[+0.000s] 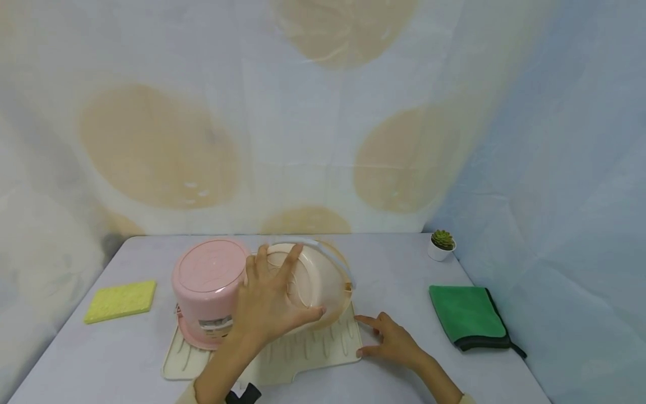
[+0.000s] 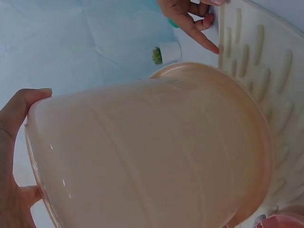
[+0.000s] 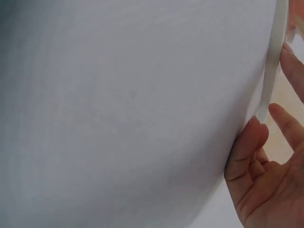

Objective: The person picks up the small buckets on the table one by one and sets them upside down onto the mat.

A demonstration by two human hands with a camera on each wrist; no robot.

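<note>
right hand [image 3: 266,190] at the cream mat's edge [image 3: 273,61], fingers [image 3: 244,147] touching it, pale grey table [image 3: 118,109]

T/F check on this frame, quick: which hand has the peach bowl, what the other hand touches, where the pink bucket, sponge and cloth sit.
1. The left hand holds the peach bowl tilted over the drying mat. True.
2. The right hand grips the green cloth. False: its fingers touch the mat's right edge; the cloth lies apart, further right.
3. The pink bucket stands upside down on the mat. True.
4. The yellow sponge lies on the mat. False: it lies on the table, left of the mat.
5. A small potted succulent stands at the far right corner. True.
</note>
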